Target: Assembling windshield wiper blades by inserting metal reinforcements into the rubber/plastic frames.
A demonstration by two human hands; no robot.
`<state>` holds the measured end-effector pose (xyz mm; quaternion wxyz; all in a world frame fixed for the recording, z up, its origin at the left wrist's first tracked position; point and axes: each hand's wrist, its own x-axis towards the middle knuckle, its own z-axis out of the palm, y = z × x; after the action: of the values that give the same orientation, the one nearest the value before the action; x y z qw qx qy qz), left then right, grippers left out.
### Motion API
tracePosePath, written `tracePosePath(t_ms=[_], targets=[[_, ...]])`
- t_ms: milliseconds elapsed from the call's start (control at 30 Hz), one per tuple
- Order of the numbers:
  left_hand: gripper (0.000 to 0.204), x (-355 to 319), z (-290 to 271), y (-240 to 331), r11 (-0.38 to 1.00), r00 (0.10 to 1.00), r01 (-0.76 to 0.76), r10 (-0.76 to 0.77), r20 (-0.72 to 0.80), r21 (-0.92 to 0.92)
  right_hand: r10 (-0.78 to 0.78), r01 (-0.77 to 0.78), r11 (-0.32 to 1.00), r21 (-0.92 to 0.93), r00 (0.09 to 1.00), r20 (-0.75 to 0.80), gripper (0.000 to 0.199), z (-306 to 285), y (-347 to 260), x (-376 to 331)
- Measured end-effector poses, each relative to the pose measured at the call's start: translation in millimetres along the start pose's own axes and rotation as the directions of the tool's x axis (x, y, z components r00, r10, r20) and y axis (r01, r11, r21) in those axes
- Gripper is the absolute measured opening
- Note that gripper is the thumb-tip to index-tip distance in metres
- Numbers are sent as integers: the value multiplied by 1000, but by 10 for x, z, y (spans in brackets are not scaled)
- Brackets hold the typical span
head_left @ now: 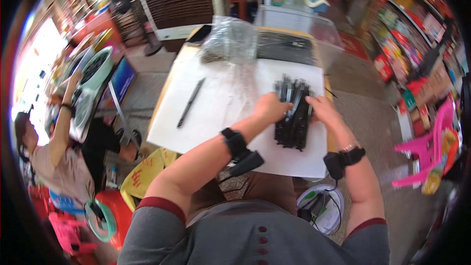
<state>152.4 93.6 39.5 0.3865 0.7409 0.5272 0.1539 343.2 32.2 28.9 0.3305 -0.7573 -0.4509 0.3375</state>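
Observation:
A thick bundle of slim black sticks [293, 122] lies on the white board [216, 140] at the right of the table, some tips uneven at the far end. From what shows, I cannot make out whether they are pens. My left hand [271, 108] is closed against the left side of the bundle. On the other side, my right hand [325, 110] grips it with thumb and fingers bent. A single slim black stick [190, 103] lies apart on the left of the board. Behind it stands a clear plastic bag [230, 41] with small greyish contents.
A black mat [284, 48] covers the table's far right. Below the near right corner is a white bucket [333, 203] with cables. A person [59, 162] sits at left by green basins [98, 68]. A pink chair [431, 142] stands at right, near stocked shelves.

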Motion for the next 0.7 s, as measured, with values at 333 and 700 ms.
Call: tracePosePath(t_ms=[333, 700], targets=[[64, -252, 6, -51, 973, 958, -227, 232, -171, 50, -153, 123, 966, -229, 981, -120, 45, 64, 127, 34], [32, -891, -1465, -1680, 919, 906, 68, 106, -410, 388, -576, 525, 813, -250, 786, -224, 14, 469, -582, -853]])
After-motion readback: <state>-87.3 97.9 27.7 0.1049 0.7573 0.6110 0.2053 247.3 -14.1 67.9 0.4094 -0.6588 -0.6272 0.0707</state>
